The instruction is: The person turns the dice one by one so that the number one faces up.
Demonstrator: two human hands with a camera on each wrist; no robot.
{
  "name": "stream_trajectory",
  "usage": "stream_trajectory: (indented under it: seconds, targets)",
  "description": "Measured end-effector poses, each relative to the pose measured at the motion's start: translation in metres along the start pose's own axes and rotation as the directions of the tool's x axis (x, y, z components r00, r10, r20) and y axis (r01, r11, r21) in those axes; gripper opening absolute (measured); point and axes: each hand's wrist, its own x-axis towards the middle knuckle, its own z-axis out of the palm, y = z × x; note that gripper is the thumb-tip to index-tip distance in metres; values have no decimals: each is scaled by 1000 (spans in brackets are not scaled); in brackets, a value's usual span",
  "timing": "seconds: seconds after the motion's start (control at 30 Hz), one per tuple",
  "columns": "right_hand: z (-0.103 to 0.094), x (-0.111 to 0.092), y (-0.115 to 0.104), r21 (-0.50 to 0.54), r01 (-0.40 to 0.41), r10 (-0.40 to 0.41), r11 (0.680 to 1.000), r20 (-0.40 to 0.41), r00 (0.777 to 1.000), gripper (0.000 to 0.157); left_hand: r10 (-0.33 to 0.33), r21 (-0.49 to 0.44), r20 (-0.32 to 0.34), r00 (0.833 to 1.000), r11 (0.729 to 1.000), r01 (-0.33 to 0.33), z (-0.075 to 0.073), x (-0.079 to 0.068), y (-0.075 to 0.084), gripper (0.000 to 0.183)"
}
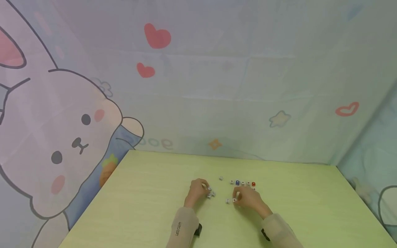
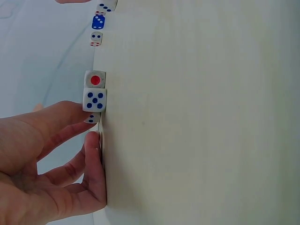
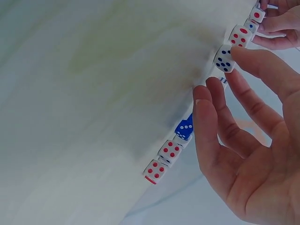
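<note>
My right hand [image 1: 248, 198] is over the table, and its thumb and a finger pinch a white die [image 3: 225, 58] with blue pips. Just left of it sits another white die [image 1: 227, 200]. My left hand [image 1: 196, 191] rests low on the table with fingers loosely bent. Its fingertips are right at a small group of white dice [image 1: 213, 194]. In the left wrist view, a white die [image 2: 94, 100] shows five blue pips beside the upper fingertip, and a gap stands between that finger and the lower ones.
Behind my right hand runs a row of dice, with a blue die [image 1: 237, 183] among white ones and a red die [image 1: 253, 184] at its right end. A lone white die [image 1: 221, 178] lies left of the row. The pale table [image 1: 149, 206] meets a printed cloth [image 1: 198, 103] at its back edge.
</note>
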Motion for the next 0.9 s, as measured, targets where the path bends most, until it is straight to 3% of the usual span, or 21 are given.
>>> stream_trajectory:
  seconds: [0.23, 0.57, 0.9]
  targets:
    - [-11, 0, 4, -1, -5, 5, 1000, -2, 1000, 14, 2, 18, 4, 1000, 1000, -2, 1, 0, 1, 10]
    - [-38, 19, 11, -2, -21, 21, 1000, -25, 999, 10, -9, 11, 10, 1000, 1000, 9, -2, 1, 0, 11]
    - [-28, 33, 14, -39, -77, 77, 996, -18, 997, 10, -29, 23, 5, 1000, 999, 29, -2, 0, 2, 11]
